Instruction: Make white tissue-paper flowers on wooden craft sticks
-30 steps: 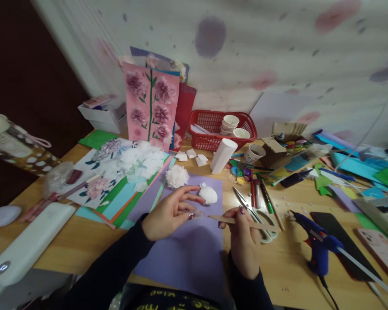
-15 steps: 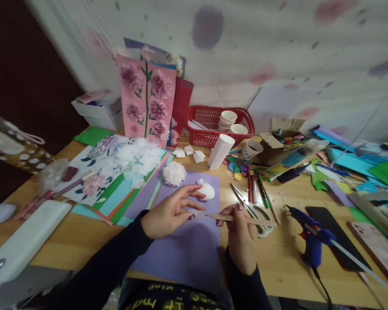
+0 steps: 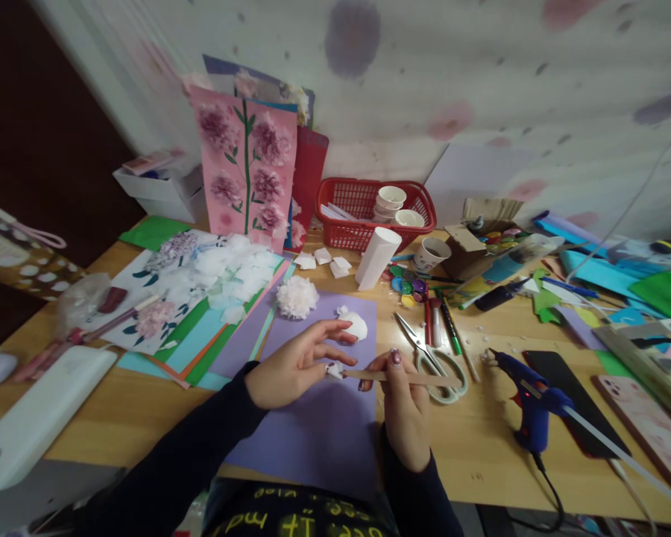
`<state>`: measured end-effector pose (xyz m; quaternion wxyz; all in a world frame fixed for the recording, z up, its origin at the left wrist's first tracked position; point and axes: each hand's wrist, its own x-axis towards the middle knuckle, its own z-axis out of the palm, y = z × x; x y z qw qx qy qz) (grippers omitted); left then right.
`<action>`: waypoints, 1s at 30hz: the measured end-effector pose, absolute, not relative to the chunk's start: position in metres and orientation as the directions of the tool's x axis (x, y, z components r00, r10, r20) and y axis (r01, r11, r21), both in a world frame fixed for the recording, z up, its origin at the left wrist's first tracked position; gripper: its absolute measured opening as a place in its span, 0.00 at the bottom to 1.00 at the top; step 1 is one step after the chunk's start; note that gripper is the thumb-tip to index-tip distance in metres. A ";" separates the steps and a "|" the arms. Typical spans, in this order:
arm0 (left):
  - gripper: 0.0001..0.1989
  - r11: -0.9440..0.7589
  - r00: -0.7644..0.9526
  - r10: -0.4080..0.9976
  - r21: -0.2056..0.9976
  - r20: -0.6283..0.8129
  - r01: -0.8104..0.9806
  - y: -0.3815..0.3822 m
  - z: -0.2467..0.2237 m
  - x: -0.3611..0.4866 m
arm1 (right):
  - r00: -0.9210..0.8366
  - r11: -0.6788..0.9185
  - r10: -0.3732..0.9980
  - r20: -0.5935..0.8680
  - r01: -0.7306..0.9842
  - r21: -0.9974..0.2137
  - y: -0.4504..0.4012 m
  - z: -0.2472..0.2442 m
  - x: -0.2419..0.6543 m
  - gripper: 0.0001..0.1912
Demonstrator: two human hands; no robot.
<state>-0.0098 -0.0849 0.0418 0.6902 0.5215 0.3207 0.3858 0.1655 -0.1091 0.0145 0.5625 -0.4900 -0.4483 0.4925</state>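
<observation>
My left hand is over the purple paper sheet, a small white tissue paper piece pinched at its thumb tip while the upper fingers stretch forward. My right hand grips a flat wooden stick, whose left tip meets the tissue piece. Just beyond my left fingers lies a partly formed white paper flower, partly covered by them. A full, ruffled white flower rests on the sheet's far left part. Scissors lie beyond my right hand, blades pointing away.
A corded blue glue gun stands at right, next to a black phone. Behind are a white paper roll, a paper cup and a red basket. Loose tissue pieces cover papers at left.
My right hand has moved slightly left with the stick, bringing its tip onto the tissue piece, which now looks more bunched. The whole view has shifted a little.
</observation>
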 end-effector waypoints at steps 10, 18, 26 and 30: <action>0.23 0.167 0.450 0.890 0.971 -0.074 -0.171 -0.078 0.041 -0.012 | 0.232 0.087 0.971 0.053 -0.141 -0.986 -0.111 0.014 0.165 0.19; 0.20 0.127 0.205 0.972 0.991 -0.117 -0.038 -0.048 0.050 -0.030 | 0.288 0.004 0.957 -0.029 -0.113 -0.994 -0.115 0.000 0.173 0.19; 0.19 0.166 0.115 0.981 0.981 -0.154 -0.101 -0.029 0.040 -0.011 | 0.292 -0.057 0.955 -0.054 0.000 -0.998 -0.116 -0.001 0.175 0.18; 0.15 0.168 0.179 0.974 0.977 -0.142 -0.134 -0.042 0.040 0.004 | 0.188 -0.104 0.977 -0.097 0.025 -0.994 -0.104 0.008 0.175 0.15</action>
